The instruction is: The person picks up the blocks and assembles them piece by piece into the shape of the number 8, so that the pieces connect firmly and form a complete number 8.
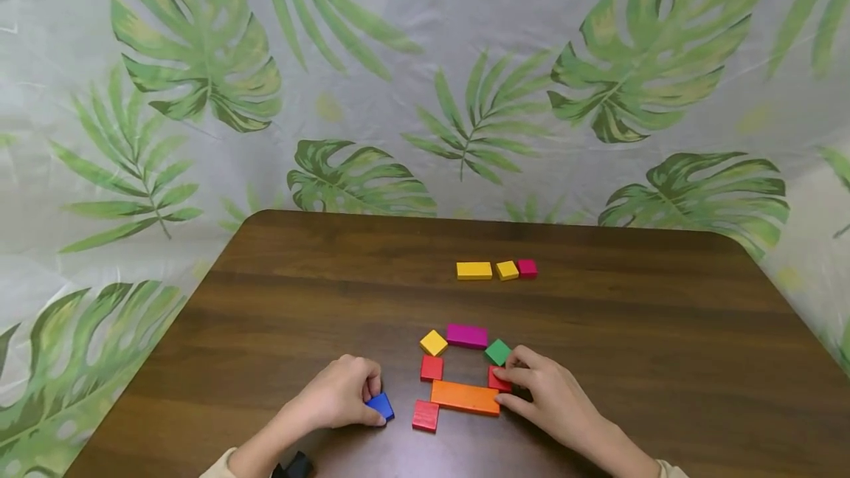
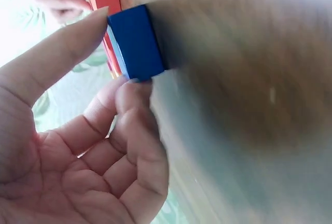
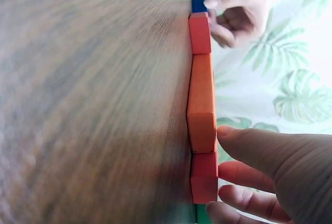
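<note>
In the head view my left hand [image 1: 341, 392] pinches a small blue block [image 1: 381, 406] between thumb and fingers. The left wrist view shows the same blue block [image 2: 137, 42] held at its edges by the fingertips. My right hand [image 1: 554, 397] rests at the right end of a long orange block [image 1: 465, 397]; its thumb tip touches that block, and its other fingertips are at a red block [image 1: 499, 378]. Beyond them is a green block [image 1: 498, 352]. A second red block [image 1: 426, 415] lies at the orange block's near left corner, between it and my left hand.
Another red block [image 1: 432, 368], a tilted yellow block [image 1: 434, 343] and a purple block [image 1: 468, 336] continue the outline. Farther back on the brown table [image 1: 319, 264] lie a yellow bar [image 1: 474, 271], a yellow square [image 1: 508, 270] and a magenta block [image 1: 527, 268]. A leaf-print cloth [image 1: 372, 116] hangs behind.
</note>
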Demonstrator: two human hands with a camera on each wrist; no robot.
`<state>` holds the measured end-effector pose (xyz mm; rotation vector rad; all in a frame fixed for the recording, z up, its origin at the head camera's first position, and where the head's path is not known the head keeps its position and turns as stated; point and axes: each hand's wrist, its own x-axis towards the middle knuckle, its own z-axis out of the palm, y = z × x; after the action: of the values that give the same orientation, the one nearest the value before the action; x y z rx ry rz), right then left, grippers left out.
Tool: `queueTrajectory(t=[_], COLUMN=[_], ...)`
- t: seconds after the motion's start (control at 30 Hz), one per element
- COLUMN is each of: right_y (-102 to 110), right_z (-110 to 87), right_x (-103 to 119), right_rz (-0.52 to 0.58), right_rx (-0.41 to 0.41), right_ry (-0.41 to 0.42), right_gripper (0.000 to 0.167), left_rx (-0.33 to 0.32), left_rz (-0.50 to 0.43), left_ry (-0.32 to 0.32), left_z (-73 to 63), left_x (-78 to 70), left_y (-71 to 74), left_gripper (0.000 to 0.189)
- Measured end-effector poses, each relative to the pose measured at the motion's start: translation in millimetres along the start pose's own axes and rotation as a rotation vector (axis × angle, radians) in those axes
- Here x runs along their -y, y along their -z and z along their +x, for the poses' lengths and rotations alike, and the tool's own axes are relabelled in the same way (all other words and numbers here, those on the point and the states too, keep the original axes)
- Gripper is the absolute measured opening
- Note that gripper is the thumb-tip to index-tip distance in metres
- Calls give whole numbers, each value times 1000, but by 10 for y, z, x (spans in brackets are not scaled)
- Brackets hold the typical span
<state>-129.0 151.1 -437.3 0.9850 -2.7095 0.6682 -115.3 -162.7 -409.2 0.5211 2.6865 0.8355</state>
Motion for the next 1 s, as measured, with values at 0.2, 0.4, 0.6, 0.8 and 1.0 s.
queueTrajectory(t=[0.2,0.4,0.6,0.8,1.0], right_y=[6,-20,-45,-58,-61], right_z=[-19,-6,6,15,18], right_x=[-14,-20,-19,-34,-41], right_rz=[-22,-17,-19,-31,-27], right_rx=[-15,-20,-40,-52,-69], right_ry=[-5,12,26,24,58], right_gripper=[33,32,33,33,32], left_rx=[31,52,56,45,51], left_rz=[-8,-50,-32,24,45], left_ry=[-30,-28,-40,-53,-73], left_z=[-58,-131,-148,-124,-109], left_x=[-69,-102,-182,-212,-231], left_y=[-82,-166,-241,-298,-346], left_gripper=[32,32,34,36,35])
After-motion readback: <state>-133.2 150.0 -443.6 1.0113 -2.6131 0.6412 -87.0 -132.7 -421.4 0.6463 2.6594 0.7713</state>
